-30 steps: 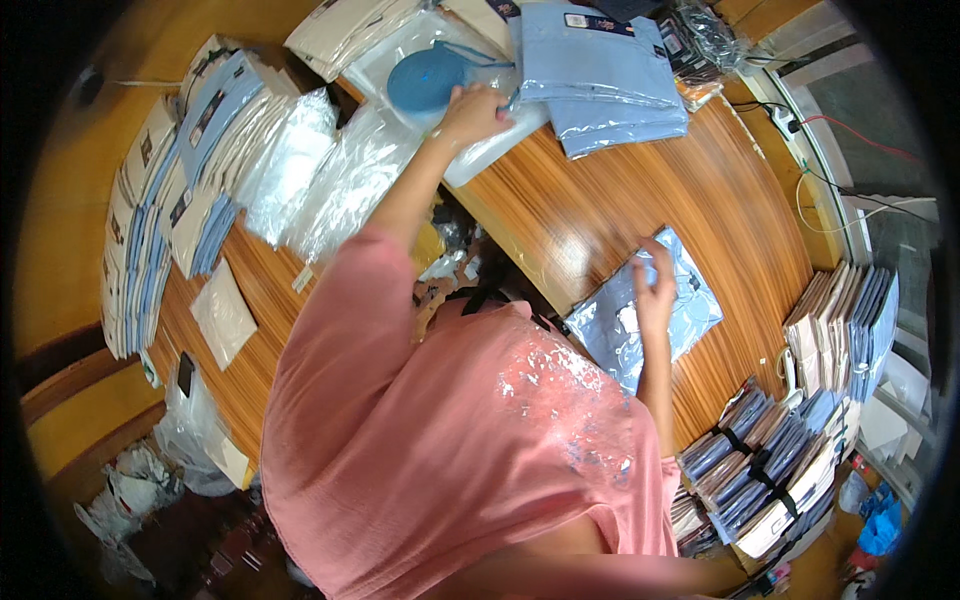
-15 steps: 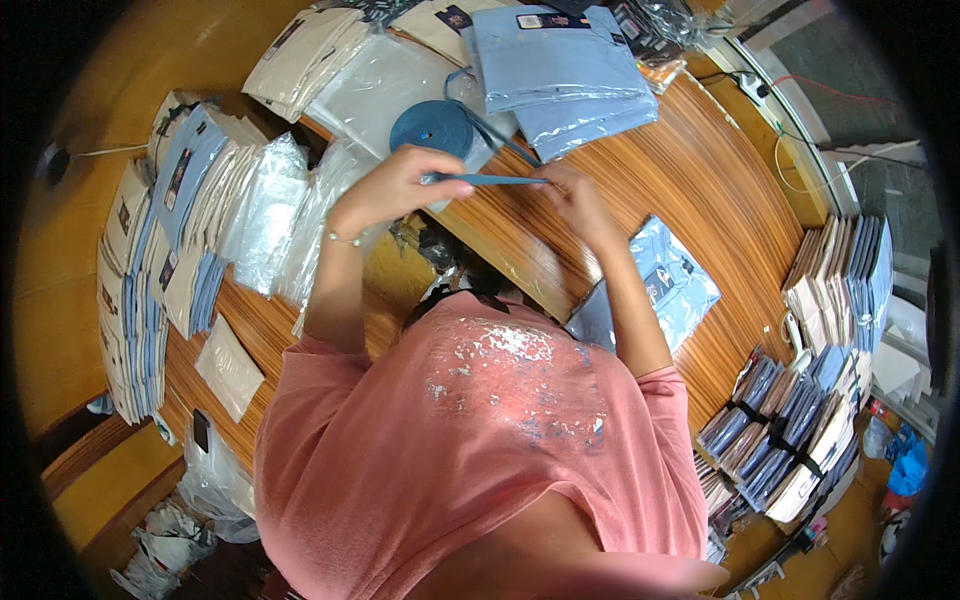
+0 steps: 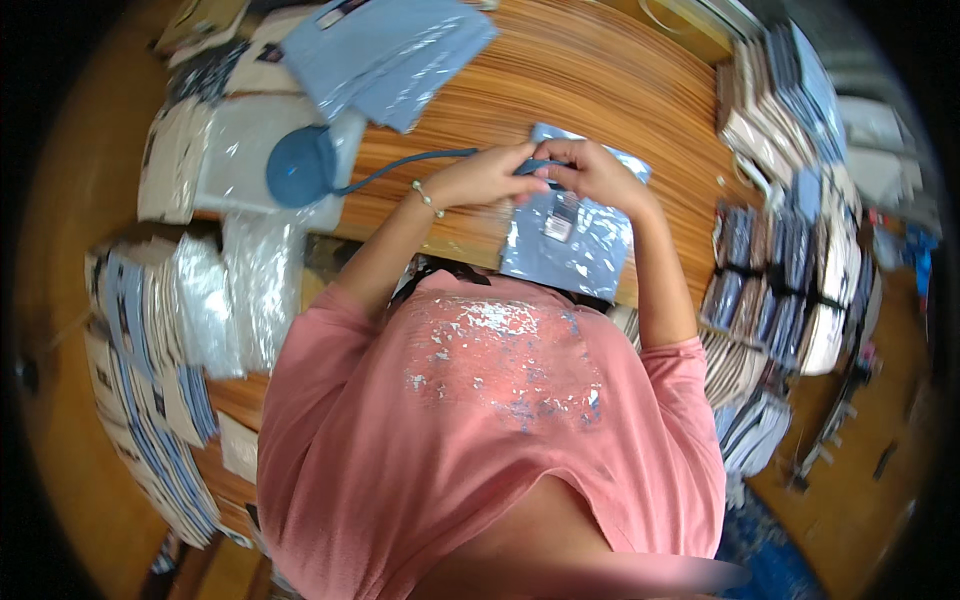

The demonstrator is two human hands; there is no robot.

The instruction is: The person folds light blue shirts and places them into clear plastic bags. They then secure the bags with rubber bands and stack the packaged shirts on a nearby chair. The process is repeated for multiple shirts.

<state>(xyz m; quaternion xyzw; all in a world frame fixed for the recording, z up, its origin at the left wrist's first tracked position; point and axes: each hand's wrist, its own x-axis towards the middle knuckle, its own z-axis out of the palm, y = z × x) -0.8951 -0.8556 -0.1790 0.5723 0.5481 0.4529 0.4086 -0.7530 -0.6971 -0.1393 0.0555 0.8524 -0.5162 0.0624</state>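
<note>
My left hand (image 3: 488, 175) and my right hand (image 3: 598, 178) are close together, each pinching a blue fabric tape (image 3: 410, 160). The tape trails left from my left hand, curving down to its flat blue roll (image 3: 297, 170). Below my hands lies a light blue folded garment in a clear shiny bag (image 3: 575, 250), with a pale label on its front. My fingers hover over the bag's upper part; whether they touch it I cannot tell. The free end of the tape is partly hidden by my fingers.
Bagged blue garments (image 3: 390, 60) lie at the far left of the wood-grain table (image 3: 580, 70). Clear plastic bags (image 3: 260, 290) and stacks of beige and blue packs (image 3: 150, 350) fill the left side. More packs (image 3: 770, 280) stand along the right.
The view has swung to the right. My hands, earlier apart with the tape stretched between them, have come close together over the bagged garment, and the tape now bends between them.
</note>
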